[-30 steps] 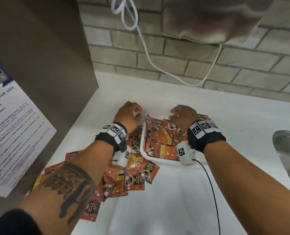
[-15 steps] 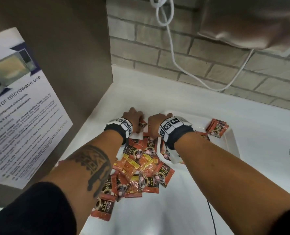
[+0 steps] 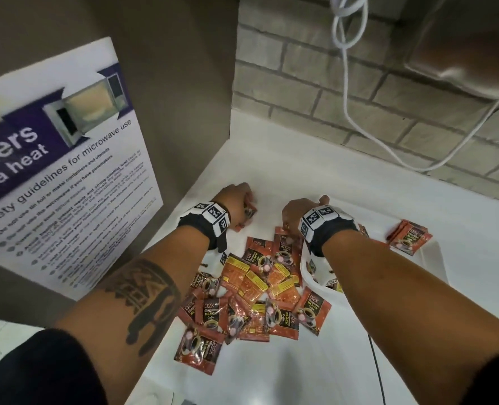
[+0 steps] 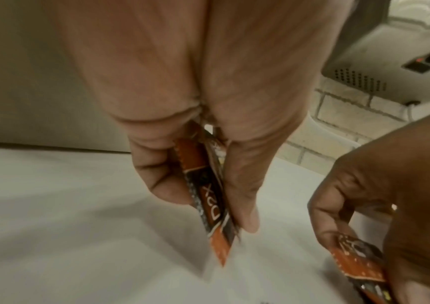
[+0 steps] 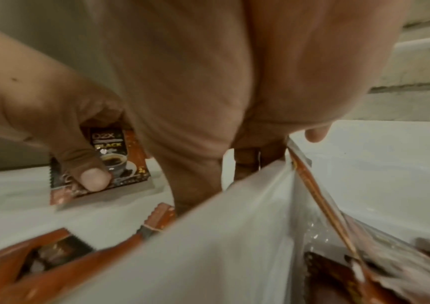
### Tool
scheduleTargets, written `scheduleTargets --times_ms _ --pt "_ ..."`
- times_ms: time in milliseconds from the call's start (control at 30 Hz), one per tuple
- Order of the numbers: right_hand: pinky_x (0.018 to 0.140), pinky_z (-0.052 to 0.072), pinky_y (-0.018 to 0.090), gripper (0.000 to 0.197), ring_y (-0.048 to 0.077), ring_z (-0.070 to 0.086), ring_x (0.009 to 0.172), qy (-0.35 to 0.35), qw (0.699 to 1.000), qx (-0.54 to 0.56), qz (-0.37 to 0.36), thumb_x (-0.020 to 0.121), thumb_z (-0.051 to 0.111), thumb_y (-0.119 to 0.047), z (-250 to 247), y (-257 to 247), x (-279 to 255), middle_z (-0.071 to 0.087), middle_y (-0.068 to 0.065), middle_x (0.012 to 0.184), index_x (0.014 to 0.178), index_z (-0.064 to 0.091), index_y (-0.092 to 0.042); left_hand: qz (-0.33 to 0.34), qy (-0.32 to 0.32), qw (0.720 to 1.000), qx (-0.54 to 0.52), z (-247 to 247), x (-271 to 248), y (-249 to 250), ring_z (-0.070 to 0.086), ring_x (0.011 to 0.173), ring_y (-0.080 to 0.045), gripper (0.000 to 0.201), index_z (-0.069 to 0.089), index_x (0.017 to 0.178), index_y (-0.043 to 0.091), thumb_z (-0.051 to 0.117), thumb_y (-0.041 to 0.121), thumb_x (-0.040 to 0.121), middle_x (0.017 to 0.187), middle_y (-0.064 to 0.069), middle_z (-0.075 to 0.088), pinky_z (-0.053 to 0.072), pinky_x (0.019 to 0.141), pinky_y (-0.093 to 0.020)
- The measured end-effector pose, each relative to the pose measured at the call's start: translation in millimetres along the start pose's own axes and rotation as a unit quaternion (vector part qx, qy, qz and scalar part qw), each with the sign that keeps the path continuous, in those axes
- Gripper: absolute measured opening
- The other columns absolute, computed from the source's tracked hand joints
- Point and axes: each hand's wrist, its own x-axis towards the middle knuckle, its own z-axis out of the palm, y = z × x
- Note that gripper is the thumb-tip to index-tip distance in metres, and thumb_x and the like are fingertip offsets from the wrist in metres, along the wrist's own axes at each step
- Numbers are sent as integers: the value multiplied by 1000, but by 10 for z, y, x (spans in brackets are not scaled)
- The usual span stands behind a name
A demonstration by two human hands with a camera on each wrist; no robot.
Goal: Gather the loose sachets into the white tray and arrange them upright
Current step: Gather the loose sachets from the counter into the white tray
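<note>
The left hand [image 3: 236, 204] had swung left, pinching sachets [image 4: 208, 195], while the right hand [image 3: 296, 214] pinched another sachet [image 4: 356, 265]; thin slick packets might slip before reaching the tray [image 3: 430, 258].

The two hands now sit apart over the worktop [image 3: 359, 200]; half a second ago they were pressed together at the tray's 9 o'clock end. The left hand [image 3: 236, 200] has swung out toward 9 o'clock and pinches a small stack of sachets [image 4: 208, 197] between thumb and fingers, edge-down on the worktop. The right hand [image 3: 297, 213] has shifted toward 3 o'clock, to the near-left corner of the white tray [image 3: 430, 258], and holds a sachet [image 4: 356, 265] of its own. A second ago both hands were at the tray's far side.
</note>
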Motion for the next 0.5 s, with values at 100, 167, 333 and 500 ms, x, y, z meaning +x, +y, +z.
scheduleTargets --times_ms 100,167,333,500 --pt "96 41 41 18 15 55 89 62 995 81 -10 79 75 -24 -118 52 -95 63 -10 99 79 59 -32 12 34 999 -7 -73 -91 -65 59 93 -20 46 55 111 21 80 6 76 112 0 60 50 71 -28" --pt "92 40 36 17 13 49 90 90 982 163 -8 81 76 -24 -260 90 -224 62 -10 102 87 62 -31 15 48 997 -51 -125 -162 -84 59 97 -19 43 55 111 21 79 10 78 110 3 63 50 80 -29" --pt "76 41 25 23 18 58 96 177 947 269 6 86 68 -15 -506 261 -411 66 0 111 107 71 -25 10 -15 994 -104 -135 -386 73 66 96 -18 36 61 98 23 87 21 73 103 4 69 56 85 -36" --pt "74 38 25 24 22 58 95 223 927 300 24 92 59 -17 -570 475 -689 67 7 117 113 70 -16 21 -111 993 -14 257 -460 427 62 103 -19 60 57 118 20 91 27 69 119 0 65 53 88 -32"
